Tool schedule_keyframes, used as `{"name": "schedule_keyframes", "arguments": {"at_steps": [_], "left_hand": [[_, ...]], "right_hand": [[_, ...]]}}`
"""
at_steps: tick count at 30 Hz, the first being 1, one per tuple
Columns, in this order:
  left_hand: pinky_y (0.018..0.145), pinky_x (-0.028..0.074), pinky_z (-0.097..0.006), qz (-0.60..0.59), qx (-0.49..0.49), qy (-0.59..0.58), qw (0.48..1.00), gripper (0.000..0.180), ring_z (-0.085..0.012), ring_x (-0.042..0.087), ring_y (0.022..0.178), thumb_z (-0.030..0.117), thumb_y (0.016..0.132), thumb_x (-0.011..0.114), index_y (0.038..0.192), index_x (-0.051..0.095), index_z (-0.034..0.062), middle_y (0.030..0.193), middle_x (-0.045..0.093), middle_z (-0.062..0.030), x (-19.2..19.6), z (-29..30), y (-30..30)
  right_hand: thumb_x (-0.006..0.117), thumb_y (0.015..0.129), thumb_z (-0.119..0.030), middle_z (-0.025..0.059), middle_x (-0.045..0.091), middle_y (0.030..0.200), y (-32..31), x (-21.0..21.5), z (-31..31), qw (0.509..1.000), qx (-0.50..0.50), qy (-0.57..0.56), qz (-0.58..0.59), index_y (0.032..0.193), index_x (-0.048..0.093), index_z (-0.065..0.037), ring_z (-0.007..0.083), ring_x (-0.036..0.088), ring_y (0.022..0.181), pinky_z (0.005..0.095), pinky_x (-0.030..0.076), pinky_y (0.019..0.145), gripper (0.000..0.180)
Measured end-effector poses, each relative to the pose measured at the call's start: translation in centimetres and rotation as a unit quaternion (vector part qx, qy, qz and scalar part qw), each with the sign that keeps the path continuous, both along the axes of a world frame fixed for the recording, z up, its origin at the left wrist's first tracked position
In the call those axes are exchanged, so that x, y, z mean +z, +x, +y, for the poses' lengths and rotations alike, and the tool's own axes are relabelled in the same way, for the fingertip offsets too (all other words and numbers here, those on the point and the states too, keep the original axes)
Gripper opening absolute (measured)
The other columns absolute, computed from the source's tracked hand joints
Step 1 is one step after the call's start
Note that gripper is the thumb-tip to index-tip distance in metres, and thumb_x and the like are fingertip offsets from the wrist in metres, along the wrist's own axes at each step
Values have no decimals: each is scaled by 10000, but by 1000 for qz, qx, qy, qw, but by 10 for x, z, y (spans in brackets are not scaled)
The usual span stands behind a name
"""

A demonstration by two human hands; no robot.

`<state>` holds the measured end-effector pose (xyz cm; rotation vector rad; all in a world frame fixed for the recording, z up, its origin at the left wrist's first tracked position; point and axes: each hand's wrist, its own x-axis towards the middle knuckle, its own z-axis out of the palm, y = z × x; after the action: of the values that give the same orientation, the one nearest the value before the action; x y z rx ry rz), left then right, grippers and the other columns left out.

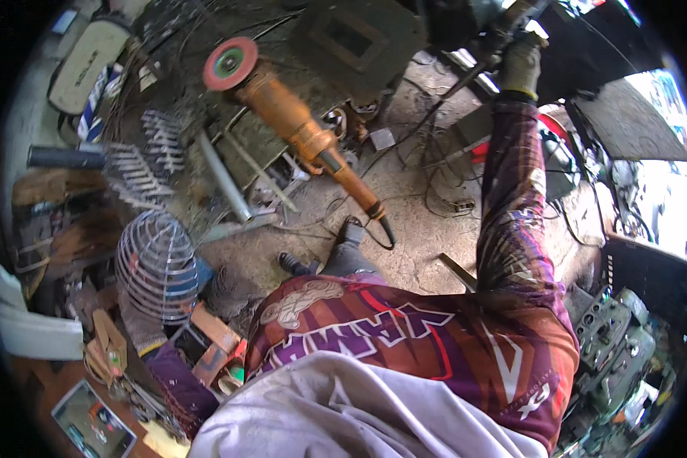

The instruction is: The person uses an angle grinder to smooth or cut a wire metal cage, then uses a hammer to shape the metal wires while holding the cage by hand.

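My left hand (140, 324) wears a grey glove and is at the lower edge of a domed, spiral wire guard (157, 263) on the left. The wires cover its fingers, so I cannot tell whether it grips the guard. Far off at the upper right, my right hand (520, 67), also gloved, is closed around part of a dark, bar-like thing (504, 38) whose kind I cannot make out. Between the hands, an orange angle grinder (290, 118) with a pinkish-red and green disc (230, 63) lies with its disc toward the upper left.
Ridged metal pieces (141, 164) and a grey pipe (225, 179) lie left of the grinder. A dark metal plate with a rectangular opening (351, 42) is beyond it. Cables (435, 172) trail over the concrete floor (412, 252). Greasy machine parts (614, 336) crowd the right side.
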<state>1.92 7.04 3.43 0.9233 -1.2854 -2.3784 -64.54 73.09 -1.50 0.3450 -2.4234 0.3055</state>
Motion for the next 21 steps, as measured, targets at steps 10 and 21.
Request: {"name": "schedule_keyframes", "arguments": {"at_steps": [10,21], "left_hand": [[1195,362,-437,-75,146,-28,986,500,-284,477,1404,342,1083,388,1503,449,76,1560,470,-98,19,45,-54],[1147,420,-450,-8,138,36,990,452,-272,526,1342,362,1079,497,1473,506,139,1494,526,-89,-30,4,-14]], "right_hand": [[402,1085,-436,186,670,1188,-14,-10,28,845,168,-423,-282,1282,563,-30,324,669,1062,438,529,886,480],[667,924,-113,130,714,1002,321,76,-204,920,269,-273,-88,1139,688,-17,234,700,927,357,557,827,236]]}}
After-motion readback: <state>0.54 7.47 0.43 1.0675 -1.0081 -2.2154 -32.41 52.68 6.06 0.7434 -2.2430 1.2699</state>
